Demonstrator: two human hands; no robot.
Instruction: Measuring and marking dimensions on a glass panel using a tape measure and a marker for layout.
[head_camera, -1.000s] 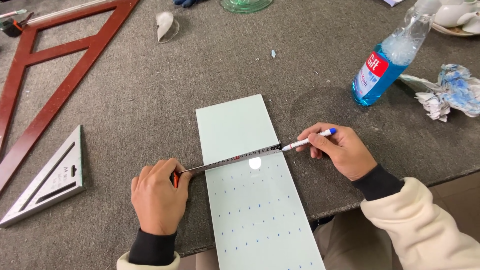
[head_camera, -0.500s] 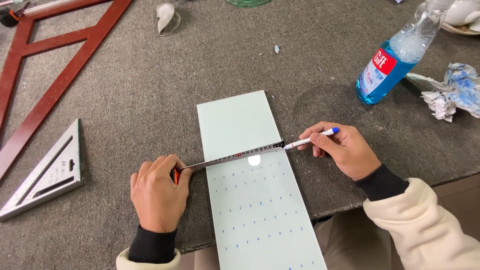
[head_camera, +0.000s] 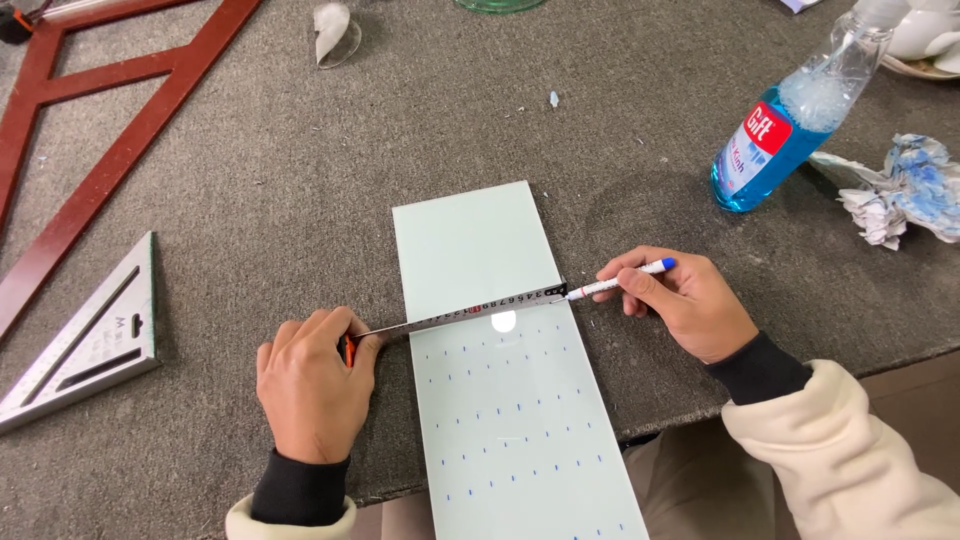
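A pale green glass strip (head_camera: 470, 240) lies lengthwise on the grey felt table, its near half dotted with several rows of small blue marks. My left hand (head_camera: 312, 385) is closed over an orange tape measure case at the strip's left edge. The metal tape blade (head_camera: 470, 311) runs from it across the glass to the right edge. My right hand (head_camera: 680, 300) grips a white marker with a blue cap (head_camera: 620, 280), its tip touching the blade's end at the glass's right edge.
A silver speed square (head_camera: 85, 335) lies at the left, beyond it a large red triangular frame (head_camera: 120, 120). A bottle of blue liquid (head_camera: 785, 125) lies at the right beside crumpled paper (head_camera: 905, 190). The table's front edge (head_camera: 900, 350) runs under my right wrist.
Both hands keep their places on the tape and the marker. The view has shifted slightly; nothing else has visibly moved.
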